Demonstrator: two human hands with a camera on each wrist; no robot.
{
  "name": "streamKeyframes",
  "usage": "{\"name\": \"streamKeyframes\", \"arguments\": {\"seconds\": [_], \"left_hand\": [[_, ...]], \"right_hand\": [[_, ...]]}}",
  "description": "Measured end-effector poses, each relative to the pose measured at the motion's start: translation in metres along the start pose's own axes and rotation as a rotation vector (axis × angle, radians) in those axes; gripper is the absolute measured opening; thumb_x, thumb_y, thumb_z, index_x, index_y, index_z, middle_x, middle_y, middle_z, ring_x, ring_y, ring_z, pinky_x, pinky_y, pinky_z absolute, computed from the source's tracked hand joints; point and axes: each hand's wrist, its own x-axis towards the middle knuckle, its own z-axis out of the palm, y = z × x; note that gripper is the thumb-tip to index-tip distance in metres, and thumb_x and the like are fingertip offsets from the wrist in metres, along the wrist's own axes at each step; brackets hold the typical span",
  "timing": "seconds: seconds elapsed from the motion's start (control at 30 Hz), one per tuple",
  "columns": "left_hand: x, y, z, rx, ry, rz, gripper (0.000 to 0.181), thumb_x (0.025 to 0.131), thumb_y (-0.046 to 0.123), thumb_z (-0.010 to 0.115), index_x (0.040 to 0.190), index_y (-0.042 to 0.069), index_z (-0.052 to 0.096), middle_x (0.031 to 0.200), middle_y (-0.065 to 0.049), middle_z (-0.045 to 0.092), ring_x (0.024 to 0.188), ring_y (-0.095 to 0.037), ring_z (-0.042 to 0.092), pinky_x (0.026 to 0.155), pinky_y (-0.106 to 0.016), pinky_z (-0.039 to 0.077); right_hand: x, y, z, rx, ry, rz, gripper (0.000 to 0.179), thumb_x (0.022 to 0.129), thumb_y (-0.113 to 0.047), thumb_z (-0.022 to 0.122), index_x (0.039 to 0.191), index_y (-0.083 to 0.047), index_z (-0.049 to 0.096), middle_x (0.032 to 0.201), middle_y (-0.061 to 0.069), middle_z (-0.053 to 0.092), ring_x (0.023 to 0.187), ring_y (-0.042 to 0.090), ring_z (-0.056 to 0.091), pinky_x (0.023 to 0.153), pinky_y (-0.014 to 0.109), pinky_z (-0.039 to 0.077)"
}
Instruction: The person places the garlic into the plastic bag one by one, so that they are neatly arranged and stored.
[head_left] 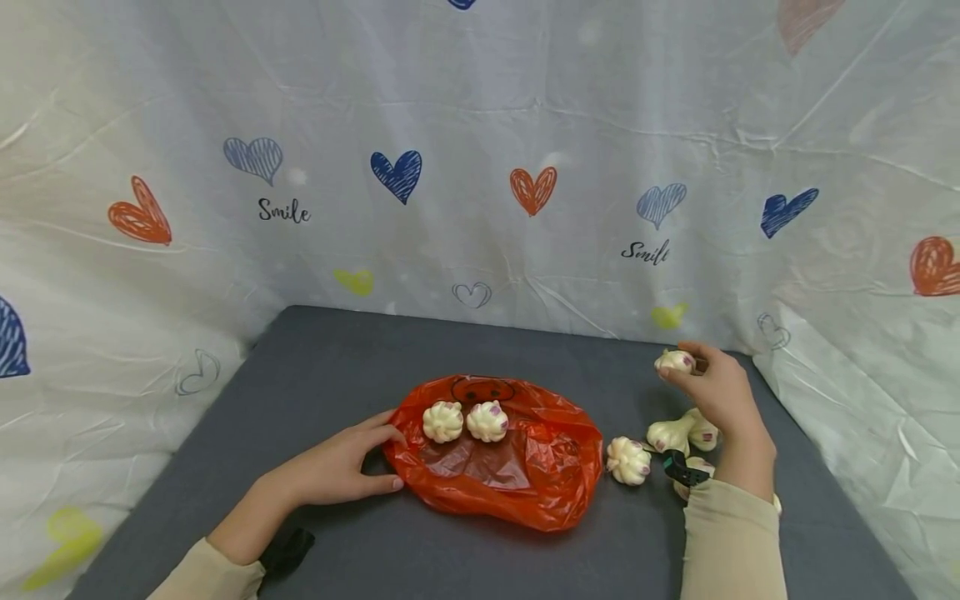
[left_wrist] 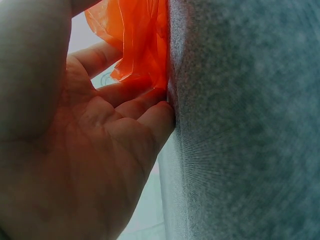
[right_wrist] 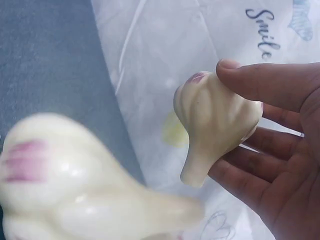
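Observation:
A garlic bulb, white with purple patches, is held by my right hand between thumb and fingers, raised above the far right of the table. In the right wrist view, the stem of this held garlic bulb points down. My left hand rests against the left side of a red plastic bag, thumb and fingers spread apart at its edge. The left wrist view has the fingers by the bag's crumpled film, low against the table. Two garlic bulbs lie inside the wide-mouthed bag.
Right of the bag lies a garlic bulb. More bulbs are grouped under my right forearm, partly hidden by it. The dark grey table meets a white, heart-printed curtain at the back and sides.

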Motion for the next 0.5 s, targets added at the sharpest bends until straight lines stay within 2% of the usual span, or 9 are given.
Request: {"name": "streamKeyframes", "arguments": {"seconds": [0.3, 0.5], "left_hand": [[-0.001, 0.0, -0.001, -0.005, -0.001, 0.0, 0.056, 0.099, 0.061, 0.076, 0.14, 0.024, 0.066, 0.175, -0.02, 0.031, 0.159, -0.044, 0.033, 0.12, -0.069, 0.036], [0.0, 0.002, -0.001, -0.003, -0.004, 0.004, 0.056, 0.099, 0.061, 0.076, 0.14, 0.024, 0.066, 0.175, -0.019, 0.031, 0.159, -0.044, 0.034, 0.12, -0.069, 0.036]], "right_hand": [[-0.005, -0.034, -0.002, 0.023, 0.037, -0.094, 0.081, 0.102, -0.049, 0.078, 0.163, -0.005, 0.047, 0.156, 0.032, 0.052, 0.139, 0.055, 0.056, 0.104, 0.069, 0.052], [-0.014, -0.05, -0.005, 0.072, 0.059, -0.125, 0.081, 0.101, -0.049, 0.08, 0.164, -0.008, 0.048, 0.157, 0.028, 0.054, 0.137, 0.052, 0.059, 0.104, 0.067, 0.053]]}}
